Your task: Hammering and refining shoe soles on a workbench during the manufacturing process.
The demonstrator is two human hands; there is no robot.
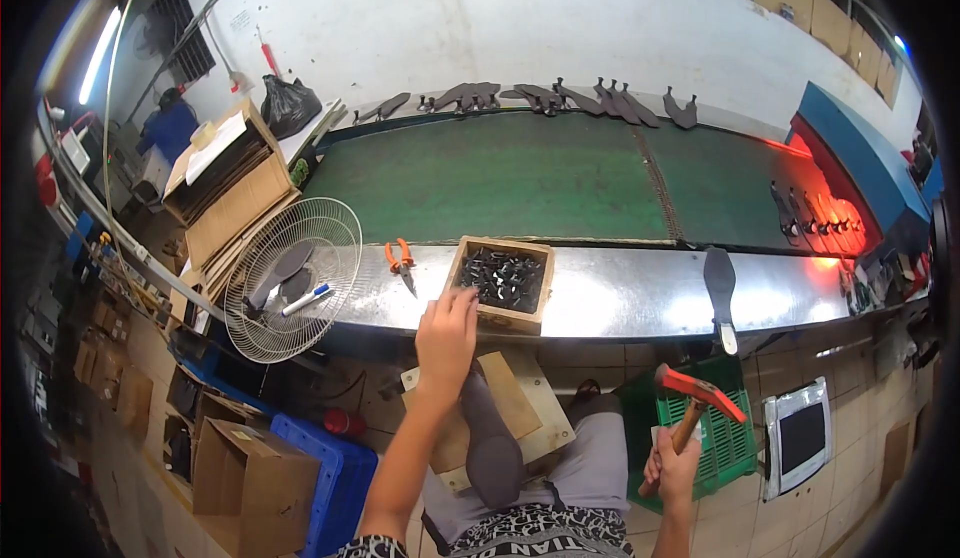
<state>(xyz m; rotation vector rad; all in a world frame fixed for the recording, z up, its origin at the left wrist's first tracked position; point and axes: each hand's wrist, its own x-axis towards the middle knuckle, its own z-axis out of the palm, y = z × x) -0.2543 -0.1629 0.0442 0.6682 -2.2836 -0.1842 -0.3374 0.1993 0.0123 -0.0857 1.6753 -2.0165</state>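
My left hand is at the near left rim of a wooden box, its fingers bunched together. What they pinch, if anything, is hidden. The box holds many small black pieces, some with shiny ends. My right hand is closed round the wooden handle of a hammer with a red head, raised to the right of my lap. Between my arms a dark grey shoe sole lies on a pale board across my lap, partly covered by my left forearm.
Orange-handled pliers and a wire fan guard holding soles and a marker lie left of the box. Another sole rests on the metal ledge. Behind runs a green conveyor with several soles. A green crate stands lower right.
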